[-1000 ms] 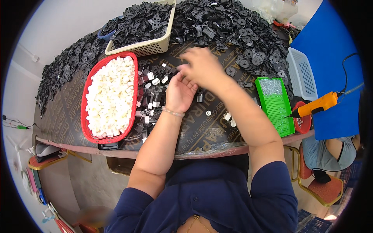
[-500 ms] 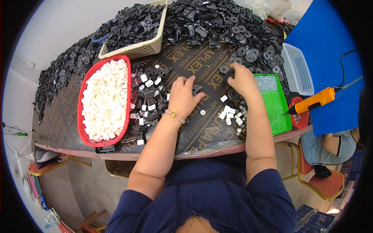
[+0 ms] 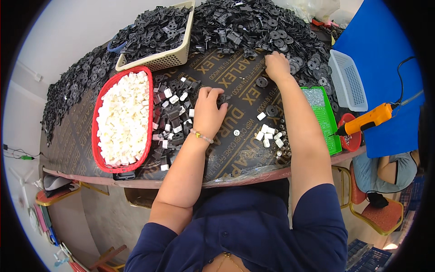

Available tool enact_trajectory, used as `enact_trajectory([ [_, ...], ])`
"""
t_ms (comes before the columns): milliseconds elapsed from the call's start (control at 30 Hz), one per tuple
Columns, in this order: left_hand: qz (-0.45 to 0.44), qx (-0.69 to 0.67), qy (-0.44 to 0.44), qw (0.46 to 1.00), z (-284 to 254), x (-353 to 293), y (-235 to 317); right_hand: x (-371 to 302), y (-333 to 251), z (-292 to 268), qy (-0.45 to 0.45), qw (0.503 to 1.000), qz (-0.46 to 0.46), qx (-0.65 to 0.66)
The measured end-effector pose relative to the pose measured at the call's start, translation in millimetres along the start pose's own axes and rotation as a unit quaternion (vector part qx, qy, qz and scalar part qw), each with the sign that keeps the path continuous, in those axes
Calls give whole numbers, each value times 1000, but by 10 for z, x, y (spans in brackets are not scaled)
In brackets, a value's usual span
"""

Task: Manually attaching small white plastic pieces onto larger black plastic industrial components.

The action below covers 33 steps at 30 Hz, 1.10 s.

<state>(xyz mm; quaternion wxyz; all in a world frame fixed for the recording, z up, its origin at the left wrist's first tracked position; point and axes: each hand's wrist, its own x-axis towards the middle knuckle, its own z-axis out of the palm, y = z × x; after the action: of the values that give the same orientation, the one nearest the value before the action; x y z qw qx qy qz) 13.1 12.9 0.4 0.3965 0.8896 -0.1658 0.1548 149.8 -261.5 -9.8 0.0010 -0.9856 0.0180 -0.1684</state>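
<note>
Head view, left to right: a red basket of white pieces stands beside scattered black parts with white caps. Next, the left hand bends over a small black part, thumb and forefinger apart; I cannot tell whether its grip is clamped on it. A loose black disc lies on the table near the right hand, whose fingertips reach the black disc pile; whether that grip holds one is hidden. Pinching a single disc by its rim looks cleanest, the left hand staying low and steady.
</note>
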Motion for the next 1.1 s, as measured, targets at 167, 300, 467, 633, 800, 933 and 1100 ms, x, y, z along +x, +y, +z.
enact_trajectory([
  [167,-57,-255,45,964,111,22,-235,-272,-472,-719,-71,975,-54,201],
  [300,-245,-607,-29,756,-46,48,-63,-763,-762,-889,-165,799,-118,566],
  [467,-251,-664,-182,680,-149,57,40,-1174,-899,-996,-220,695,-54,682],
  [633,-280,-647,-102,702,-1,21,-67,-1215,-851,-875,-35,779,-4,626],
  [800,-258,-637,-92,721,27,26,24,-1321,-940,-826,53,885,-94,452],
  [933,-268,-677,-76,681,-31,52,56,-1303,-920,-907,-44,831,-91,547],
  [1100,-273,-683,-75,673,14,42,-54,-1327,-891,-797,-92,804,-130,573],
])
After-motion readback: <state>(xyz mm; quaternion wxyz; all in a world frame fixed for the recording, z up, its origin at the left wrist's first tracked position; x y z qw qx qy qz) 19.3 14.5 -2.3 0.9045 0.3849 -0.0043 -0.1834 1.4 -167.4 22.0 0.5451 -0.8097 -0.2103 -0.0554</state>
